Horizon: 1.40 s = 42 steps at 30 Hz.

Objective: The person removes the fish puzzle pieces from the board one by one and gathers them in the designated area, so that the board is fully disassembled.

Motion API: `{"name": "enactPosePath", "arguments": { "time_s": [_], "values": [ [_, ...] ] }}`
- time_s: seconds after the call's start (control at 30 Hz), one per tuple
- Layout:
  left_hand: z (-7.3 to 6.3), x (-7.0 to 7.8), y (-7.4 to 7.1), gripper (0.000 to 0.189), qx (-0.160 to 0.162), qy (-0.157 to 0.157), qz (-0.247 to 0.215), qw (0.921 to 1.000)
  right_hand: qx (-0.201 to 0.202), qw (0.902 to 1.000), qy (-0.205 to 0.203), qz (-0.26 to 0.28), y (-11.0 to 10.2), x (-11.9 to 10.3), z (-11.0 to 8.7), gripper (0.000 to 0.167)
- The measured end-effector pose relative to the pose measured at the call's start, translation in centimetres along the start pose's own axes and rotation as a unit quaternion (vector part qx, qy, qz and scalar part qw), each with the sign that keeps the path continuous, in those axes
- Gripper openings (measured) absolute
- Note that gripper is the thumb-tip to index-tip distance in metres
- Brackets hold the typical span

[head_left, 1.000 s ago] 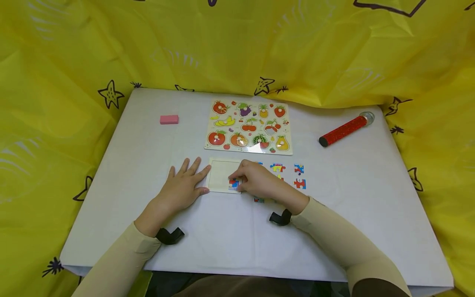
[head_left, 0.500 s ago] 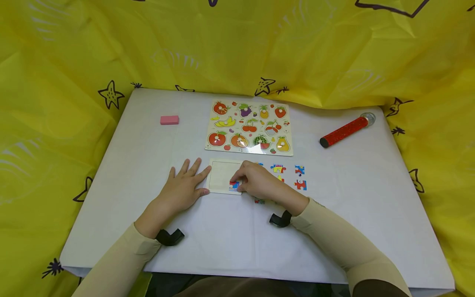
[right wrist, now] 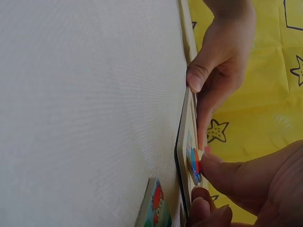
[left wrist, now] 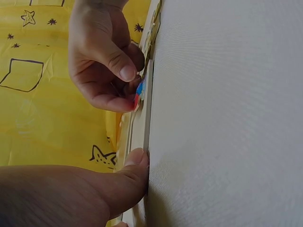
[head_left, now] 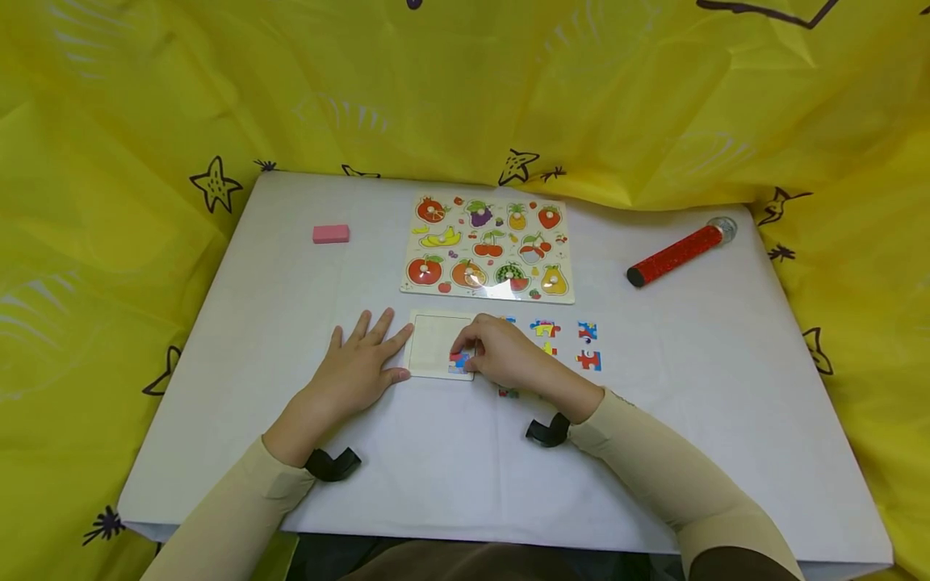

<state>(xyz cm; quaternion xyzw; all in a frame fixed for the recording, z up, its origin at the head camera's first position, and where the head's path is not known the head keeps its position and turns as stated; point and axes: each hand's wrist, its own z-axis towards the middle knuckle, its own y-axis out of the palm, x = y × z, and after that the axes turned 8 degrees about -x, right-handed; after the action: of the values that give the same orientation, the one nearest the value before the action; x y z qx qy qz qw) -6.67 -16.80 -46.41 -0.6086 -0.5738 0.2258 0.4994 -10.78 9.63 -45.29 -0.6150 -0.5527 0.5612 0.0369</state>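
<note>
My left hand lies with fingers spread on the white table, thumb and index fingertip against the left edge of a small wooden puzzle tray. My right hand pinches a blue and red puzzle piece at the tray's lower right corner. In the right wrist view this puzzle piece sits slightly tilted against the tray. Loose jigsaw pieces, among them a red and blue piece and a yellow and red one, lie right of the tray; my right hand and forearm partly hide several.
Behind the tray lies a fruit peg puzzle board. A pink block is at the back left, and a red microphone-like stick at the back right. A yellow patterned cloth surrounds the table.
My right fingers have shifted very slightly on the puzzle piece, which stays at the tray's lower right corner. The left hand has kept its place beside the tray.
</note>
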Motion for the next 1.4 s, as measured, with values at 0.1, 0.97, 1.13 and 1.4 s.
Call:
{"name": "enactPosePath", "arguments": {
  "time_s": [0.1,0.97,1.13,1.4],
  "values": [
    [0.0,0.0,0.0,0.077,-0.001,-0.001,0.0,1.0,-0.003,0.9999,0.003,0.012,0.1,0.0,0.1,0.019],
    [-0.1,-0.1,0.1,0.076,0.006,0.004,0.007,1.0,0.018,0.9942,-0.047,0.095,0.2,-0.3,-0.2,0.021],
    [-0.1,-0.1,0.1,0.077,0.002,0.0,0.004,1.0,0.011,0.9879,-0.016,0.154,-0.5,-0.1,-0.7,0.021],
    [-0.1,-0.1,0.1,0.078,0.002,0.0,0.003,1.0,0.013,0.9819,0.013,0.188,-2.1,2.0,-2.9,0.02]
  ]
}}
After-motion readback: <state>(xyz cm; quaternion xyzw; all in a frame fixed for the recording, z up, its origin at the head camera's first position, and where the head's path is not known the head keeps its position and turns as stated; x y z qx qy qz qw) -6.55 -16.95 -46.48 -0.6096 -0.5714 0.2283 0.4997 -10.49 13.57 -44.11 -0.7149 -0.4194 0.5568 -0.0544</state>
